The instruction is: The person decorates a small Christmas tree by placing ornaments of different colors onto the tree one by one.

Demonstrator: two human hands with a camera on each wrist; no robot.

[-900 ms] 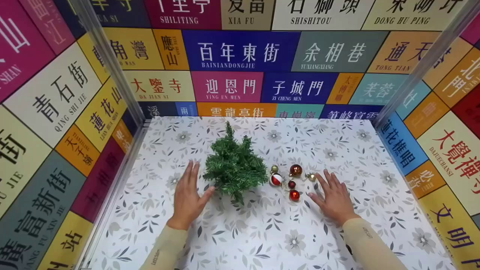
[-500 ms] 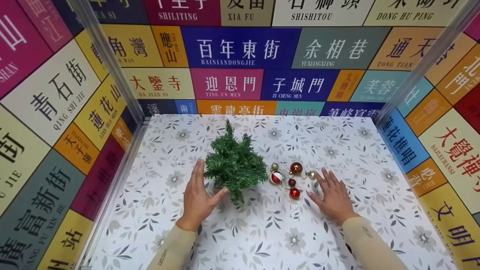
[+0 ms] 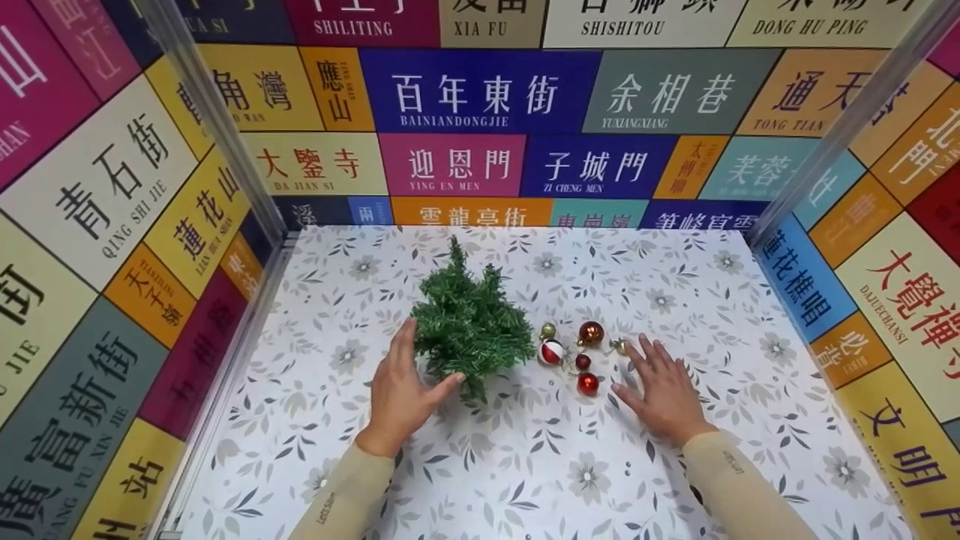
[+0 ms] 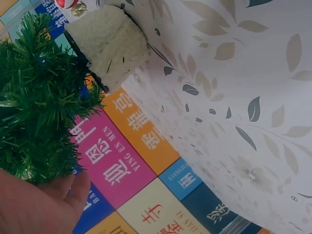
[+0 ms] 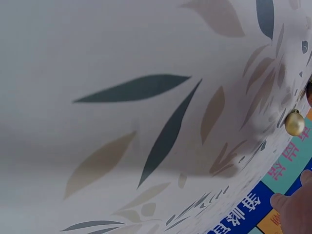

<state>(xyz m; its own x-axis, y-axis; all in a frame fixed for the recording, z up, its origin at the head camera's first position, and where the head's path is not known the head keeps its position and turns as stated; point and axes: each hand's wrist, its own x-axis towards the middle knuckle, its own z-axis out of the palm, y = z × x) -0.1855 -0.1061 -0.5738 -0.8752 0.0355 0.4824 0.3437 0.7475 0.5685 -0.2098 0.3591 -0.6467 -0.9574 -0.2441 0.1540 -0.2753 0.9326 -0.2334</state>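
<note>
As a person's left hand (image 3: 401, 401) frames the near left side of a small artificial Christmas tree (image 3: 476, 330), the right hand (image 3: 667, 397) rests near a cluster of baubles on a flower-patterned table (image 3: 517, 480). The tree stands left of center, its foliage reaching close to a red-and-white ball (image 3: 551, 352). On the left hand the fingers lie close together and fairly straight, the thumb set well apart; they meet the outer needles, though how firmly cannot be told. The right hand's fingers are slightly spread and pinch nothing, their tips just beside a gold bauble (image 3: 619, 346).

The tree looks light, its bristly needles likely to give under pressure while the wired branches spring or bend. The surest hold is probably low, at the pale, fuzzy base (image 4: 109, 46) visible in the left wrist view, or on the trunk inside the greenery, since outer tips may simply fold. The glossy amber ball (image 3: 591, 332) and red ball (image 3: 588, 384) look slick, apt to roll and possibly brittle, better lifted gently by their caps.
</note>
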